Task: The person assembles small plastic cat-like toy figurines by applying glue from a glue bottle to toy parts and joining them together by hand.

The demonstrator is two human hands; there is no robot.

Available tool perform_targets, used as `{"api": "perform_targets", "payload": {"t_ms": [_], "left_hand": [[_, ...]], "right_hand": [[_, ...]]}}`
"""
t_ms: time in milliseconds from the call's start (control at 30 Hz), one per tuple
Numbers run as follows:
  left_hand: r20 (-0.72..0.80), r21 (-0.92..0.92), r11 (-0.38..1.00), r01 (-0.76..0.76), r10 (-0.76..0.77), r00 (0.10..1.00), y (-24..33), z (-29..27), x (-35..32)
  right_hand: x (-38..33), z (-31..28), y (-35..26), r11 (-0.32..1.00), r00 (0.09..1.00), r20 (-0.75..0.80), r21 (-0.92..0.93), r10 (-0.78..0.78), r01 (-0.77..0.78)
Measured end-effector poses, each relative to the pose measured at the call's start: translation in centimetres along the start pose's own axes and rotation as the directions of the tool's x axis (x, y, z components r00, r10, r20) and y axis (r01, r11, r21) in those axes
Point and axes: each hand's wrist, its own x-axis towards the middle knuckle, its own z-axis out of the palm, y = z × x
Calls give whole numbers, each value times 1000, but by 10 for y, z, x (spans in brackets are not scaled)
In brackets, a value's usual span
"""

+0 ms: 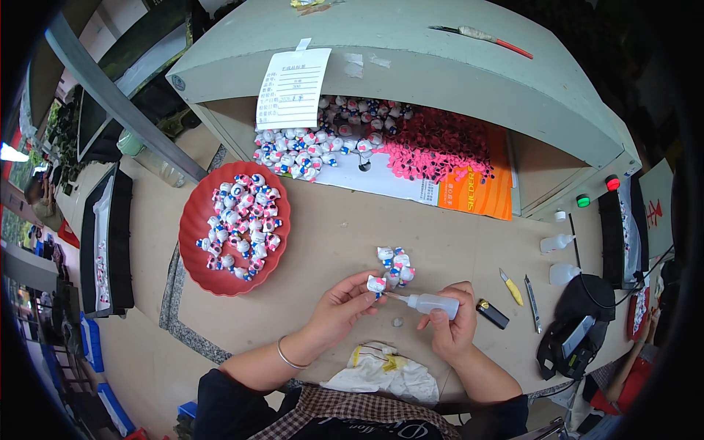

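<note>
Between the thumb and fingers of my left hand (343, 302) is a small white cat figurine (376, 284) with pink and blue parts. My right hand (453, 323) grips a translucent squeeze bottle (434, 305), its thin nozzle pointing left at the lower part of the figurine. Whether the tip touches it is too small to tell. Just beyond my hands, a small cluster of similar figurines (397, 268) lies on the table (323, 235). To the left stands a red scalloped bowl (192, 253) holding several more of these figurines.
Under the grey shelf (440, 66) lie heaps of white figurines (304, 154) and pink pieces (440, 147). At right are a black lighter (492, 314), a yellow knife (511, 287), a utility cutter (533, 304), small bottles (563, 274) and a black bag (587, 308). A stained cloth (381, 370) lies near me.
</note>
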Motion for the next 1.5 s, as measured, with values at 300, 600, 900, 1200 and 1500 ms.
{"api": "perform_targets", "payload": {"t_ms": [300, 600, 900, 1200, 1500], "left_hand": [[-10, 39, 999, -2, 2, 1000, -1, 0, -1], [-21, 39, 999, 8, -7, 1000, -1, 3, -3], [-33, 25, 1000, -7, 8, 999, 0, 2, -2], [-23, 63, 996, -60, 62, 998, 1, 3, -4], [-24, 43, 998, -51, 52, 998, -1, 2, -4]], "right_hand": [[1, 1, 2, 995, 999, 10, -91, -43, 44], [3, 1, 1, 991, 998, -6, -123, -57, 56], [0, -4, 3, 964, 995, -4, -248, -104, 100], [3, -4, -3, 992, 997, -31, -113, -66, 62], [3, -7, 3, 970, 996, 27, -227, -82, 86]]}}
